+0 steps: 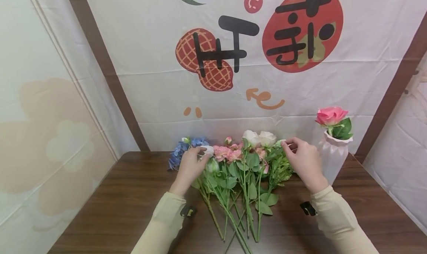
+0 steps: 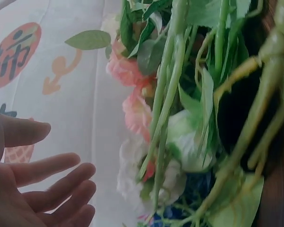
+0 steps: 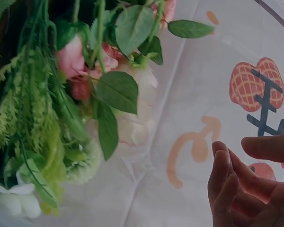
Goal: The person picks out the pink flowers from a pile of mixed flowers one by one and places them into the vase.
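A bunch of artificial flowers lies on the brown table with stems toward me: blue blooms (image 1: 176,154), pink blooms (image 1: 222,153), white roses (image 1: 267,138) and leafy greenery (image 1: 280,170). Over the bunch's left end is my left hand (image 1: 191,167), fingers loosely spread; its wrist view shows the hand (image 2: 47,175) holding nothing, apart from the white flower (image 2: 132,170). My right hand (image 1: 305,164) hovers at the right end near the vase. In the right wrist view its fingers (image 3: 225,189) curl loosely around nothing, with a gap to the thumb.
A white ribbed vase (image 1: 333,156) stands at the back right and holds one pink rose (image 1: 331,116). Behind the table (image 1: 133,194) hangs a white printed cloth (image 1: 146,91), with more cloth at both sides. Flower stems (image 1: 245,217) reach toward the near edge.
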